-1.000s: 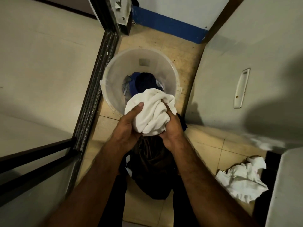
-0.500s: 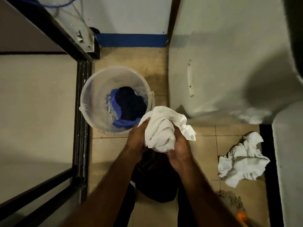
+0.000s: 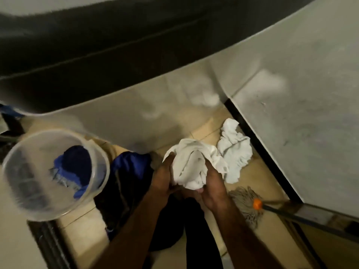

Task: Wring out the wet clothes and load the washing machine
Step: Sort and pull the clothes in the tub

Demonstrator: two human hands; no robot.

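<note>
Two hands, one bundle. The left hand and right hand both clamp a bunched white cloth, fingers curled into its folds from either side. The bundle rises between and above the palms, over the tiled floor. A second white cloth lies crumpled on the floor just beside the right hand. One translucent bucket, well left of the hands, holds blue and dark garments (their number cannot be told). One dark heap of clothing lies between bucket and left hand. One mop head rests at lower right.
</note>
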